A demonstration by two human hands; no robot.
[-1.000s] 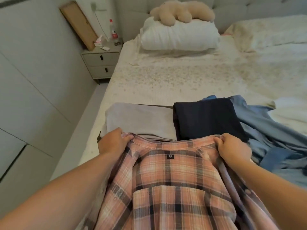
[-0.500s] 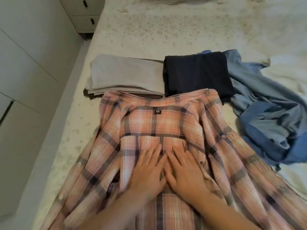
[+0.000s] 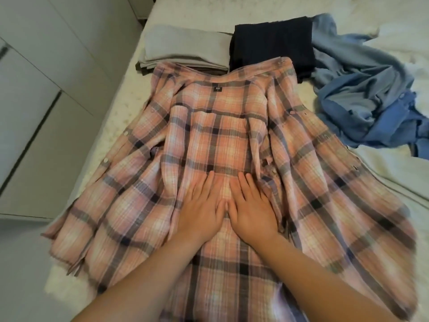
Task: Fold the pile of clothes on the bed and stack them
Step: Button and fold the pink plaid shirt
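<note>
- The pink-and-navy plaid button shirt [image 3: 218, 140] lay opened out on the cream floral bedspread [image 3: 383, 187], collar toward the far side, its top edge overlapping the two folded pieces.
- Both hands pressed on its middle, side by side: the left hand [image 3: 200, 210] and the right hand [image 3: 251, 209] had fingers straight and flat, gripping nothing.
- I judged this the smoothing step, before any fold.
- Next, the side panels and sleeves would need turning inward.
- Beyond sat a folded grey garment [image 3: 185, 51] and a folded navy garment [image 3: 272, 46]; a crumpled blue shirt [image 3: 371, 96] waited, unfolded.
</note>
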